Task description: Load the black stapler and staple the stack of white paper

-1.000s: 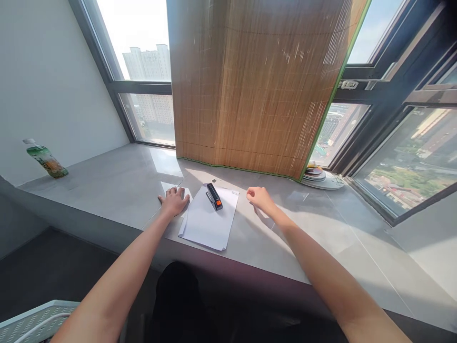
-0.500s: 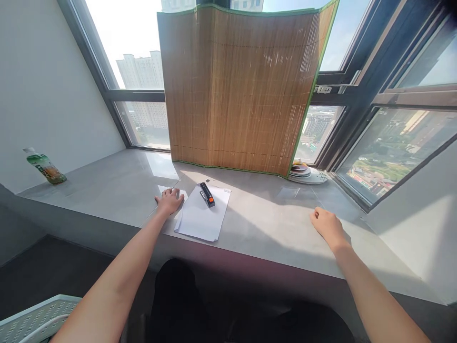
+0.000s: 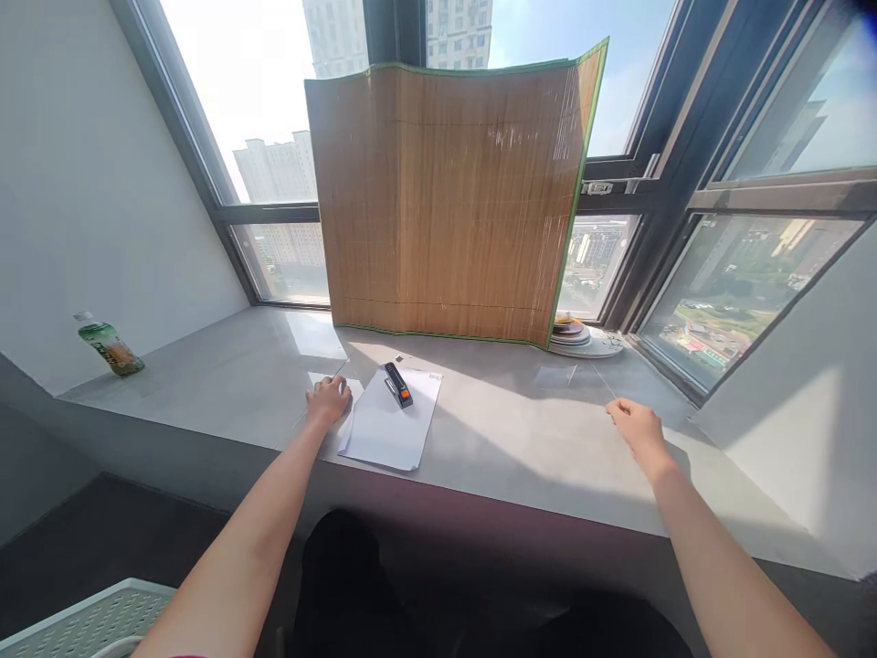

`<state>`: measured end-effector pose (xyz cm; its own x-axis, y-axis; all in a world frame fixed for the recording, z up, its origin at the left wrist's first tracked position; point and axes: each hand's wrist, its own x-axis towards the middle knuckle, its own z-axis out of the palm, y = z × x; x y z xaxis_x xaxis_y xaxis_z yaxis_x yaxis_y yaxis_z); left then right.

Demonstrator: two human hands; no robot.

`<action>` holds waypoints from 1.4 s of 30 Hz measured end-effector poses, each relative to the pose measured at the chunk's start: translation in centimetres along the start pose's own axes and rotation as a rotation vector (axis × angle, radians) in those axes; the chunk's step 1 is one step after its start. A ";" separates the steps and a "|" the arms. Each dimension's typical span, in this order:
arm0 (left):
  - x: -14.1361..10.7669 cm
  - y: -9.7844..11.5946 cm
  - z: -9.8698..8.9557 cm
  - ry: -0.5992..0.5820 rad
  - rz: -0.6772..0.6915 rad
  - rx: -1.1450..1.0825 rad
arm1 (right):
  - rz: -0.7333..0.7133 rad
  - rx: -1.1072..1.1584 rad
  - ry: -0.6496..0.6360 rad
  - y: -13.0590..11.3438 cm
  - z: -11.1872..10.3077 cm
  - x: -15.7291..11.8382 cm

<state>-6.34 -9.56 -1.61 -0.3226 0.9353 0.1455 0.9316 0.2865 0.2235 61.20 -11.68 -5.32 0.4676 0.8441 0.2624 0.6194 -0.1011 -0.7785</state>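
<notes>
A small stack of white paper (image 3: 390,434) lies near the front edge of the sill, its sheets slightly fanned at the left. On top rests a black stapler (image 3: 398,385) with an orange patch, slanted. Just left of the paper, my left hand (image 3: 330,400) rests palm down on the sill, fingers bent and a little apart, holding nothing. Far to the right of the paper, my right hand (image 3: 636,428) is held over the sill with its fingers curled together and nothing visible in them.
A bamboo mat (image 3: 445,210) with green edging stands against the window behind the paper. Stacked plates (image 3: 582,342) sit at its lower right corner. A green-labelled bottle (image 3: 110,344) stands at the far left of the sill (image 3: 206,393). A pale perforated basket (image 3: 102,621) is at the lower left.
The view has tilted up slightly. My left hand's fingers have drawn in from a wider spread. My right hand has loosened from a tighter fist and its wrist has risen a little.
</notes>
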 end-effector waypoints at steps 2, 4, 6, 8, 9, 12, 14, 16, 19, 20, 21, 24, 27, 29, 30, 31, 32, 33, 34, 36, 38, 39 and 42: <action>0.1 0.0 0.0 0.015 0.003 0.006 | 0.019 -0.016 0.008 0.0 0.1 -0.1; 0.3 0.0 0.0 0.023 0.017 0.009 | 0.045 -0.034 0.015 0.0 0.2 -0.1; 0.4 0.0 0.0 0.024 0.034 0.009 | 0.056 -0.045 0.017 0.1 0.4 0.1; 0.4 0.1 -0.2 0.027 0.039 0.015 | 0.066 -0.052 0.009 0.3 0.6 0.2; 0.3 0.1 -0.3 0.029 0.037 0.022 | 0.073 -0.055 0.001 0.4 0.6 0.2; -0.2 0.4 -0.7 0.022 0.027 0.045 | 0.086 -0.063 -0.025 0.6 0.7 0.2; -0.5 0.7 -1.0 0.014 0.025 0.059 | 0.075 -0.084 -0.034 0.6 0.7 0.1; -1.0 0.9 -1.2 0.010 0.025 0.079 | 0.042 -0.125 -0.053 0.6 0.6 0.0; -1.9 0.9 -1.1 0.006 0.035 0.085 | -0.021 -0.155 -0.056 0.4 0.6 0.1; -2.3 0.7 -1.0 0.009 0.042 0.073 | -0.032 -0.152 -0.046 0.4 0.6 0.1; -2.7 0.6 -1.0 0.015 0.055 0.051 | -0.037 -0.145 -0.033 0.3 0.6 0.2; -4.0 0.3 -0.9 0.035 0.073 -0.030 | -0.029 -0.131 -0.021 0.2 0.6 0.2; -5.2 1.5 -1.1 0.101 0.031 -0.094 | -0.022 -0.112 -0.039 0.3 0.6 0.1; -5.9 3.4 -0.9 0.111 0.082 -0.114 | -0.022 -0.105 -0.046 0.4 0.6 0.0; -6.3 4.5 -0.7 0.077 0.154 -0.115 | -0.025 -0.106 -0.046 0.5 0.5 0.0; -6.7 5.8 -0.3 0.036 0.227 -0.105 | -0.028 -0.110 -0.043 0.5 0.5 -0.1; -7.1 7.0 0.3 -0.010 0.283 -0.086 | -0.033 -0.114 -0.042 0.6 0.5 -0.1; -7.5 8.2 0.9 -0.053 0.292 -0.060 | -0.039 -0.118 -0.040 0.6 0.5 -0.1; -7.8 9.2 1.7 -0.089 0.276 -0.032 | -0.045 -0.121 -0.040 0.6 0.4 -0.2; -8.5 10.5 3.0 -0.135 0.241 0.017 | -0.054 -0.127 -0.046 0.5 0.4 -0.3; -9.0 11.1 4.0 -0.144 0.240 0.047 | -0.058 -0.137 -0.062 0.5 0.4 -0.3; -9.2 11.2 4.3 -0.140 0.247 0.057 | -0.059 -0.147 -0.073 0.5 0.3 -0.4; -9.5 11.1 4.6 -0.124 0.257 0.078 | -0.063 -0.189 -0.102 0.5 0.3 -0.3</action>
<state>7.87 -14.30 -4.91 -0.0560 0.9961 0.0679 0.9918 0.0477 0.1189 61.13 -11.83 -5.96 0.3635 0.9000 0.2406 0.7570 -0.1348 -0.6393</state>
